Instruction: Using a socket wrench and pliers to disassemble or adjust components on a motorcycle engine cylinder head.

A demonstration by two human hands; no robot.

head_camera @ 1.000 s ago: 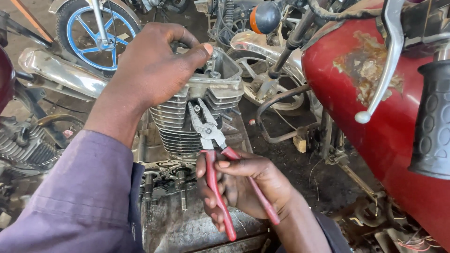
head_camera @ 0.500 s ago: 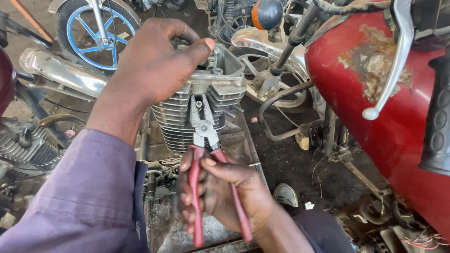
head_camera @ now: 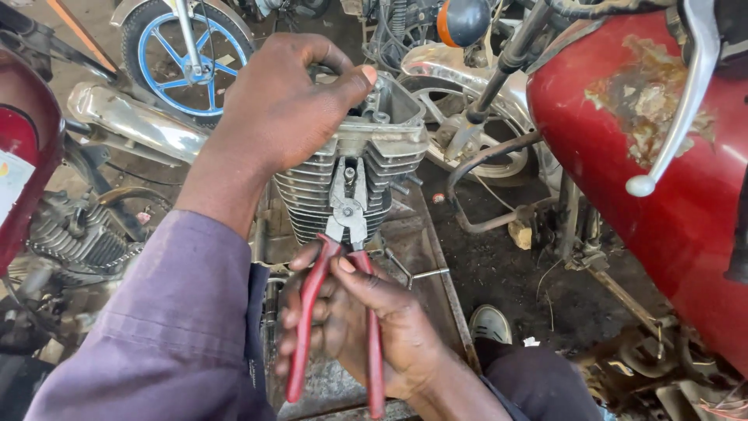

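One red motorcycle fuel tank [head_camera: 662, 156] fills the right side, its paint flaked in a rusty patch near the top, with one silver lever [head_camera: 686, 93] ending in a ball hanging across it. A second red body panel [head_camera: 23, 148] shows at the left edge, bearing a pale rectangular label whose print cannot be read. One blue-rimmed wheel [head_camera: 167, 58] stands at the top left. In the middle, one finned grey engine cylinder [head_camera: 343, 179] rests upright on a greasy metal tray [head_camera: 421, 257]. The left hand [head_camera: 280, 101], in a purple sleeve [head_camera: 164, 327], is clenched over the cylinder's top, fingers curled around its rim. The right hand [head_camera: 358, 320] grasps one pair of red-handled pliers [head_camera: 343, 257] by both handles, jaws pressed to the cylinder's front fins. One orange round lamp [head_camera: 463, 19] sits above. One grey shoe [head_camera: 491, 323] shows below the tray.
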